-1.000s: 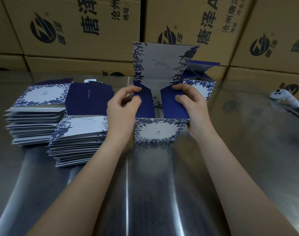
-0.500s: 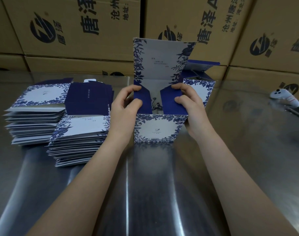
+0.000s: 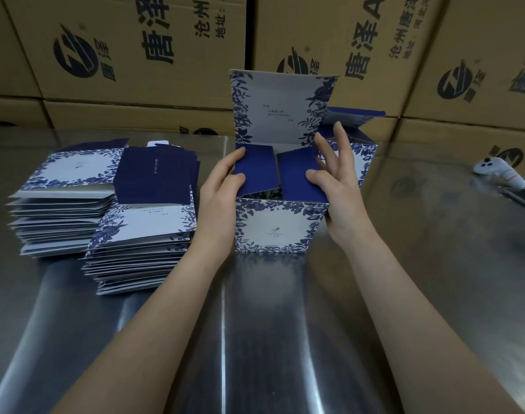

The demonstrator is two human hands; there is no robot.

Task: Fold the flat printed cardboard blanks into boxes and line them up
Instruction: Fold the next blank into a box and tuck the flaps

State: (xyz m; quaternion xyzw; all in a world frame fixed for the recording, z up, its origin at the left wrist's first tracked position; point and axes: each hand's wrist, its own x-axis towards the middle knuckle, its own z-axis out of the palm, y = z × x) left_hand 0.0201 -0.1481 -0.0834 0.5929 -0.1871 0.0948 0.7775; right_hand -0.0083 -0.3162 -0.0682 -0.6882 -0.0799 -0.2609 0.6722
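A blue-and-white floral box [image 3: 274, 228] stands on the steel table [image 3: 285, 324] in the middle, its lid flap upright and its two dark blue side flaps folded inward. My left hand [image 3: 222, 189] presses the left flap down with thumb and fingers at its edge. My right hand [image 3: 334, 177] has its thumb on the right flap, while its fingers are spread and lifted off. A folded box [image 3: 360, 138] stands just behind on the right. Two stacks of flat blanks [image 3: 141, 234] [image 3: 61, 198] lie to the left.
Large brown shipping cartons [image 3: 135, 55] wall off the back of the table. A white controller [image 3: 500, 171] and a dark flat object [image 3: 521, 197] lie at the far right.
Both side flaps have gone further down into the box. My right hand's fingers have let go of the right flap and spread open; the left hand has shifted to the box's left edge.
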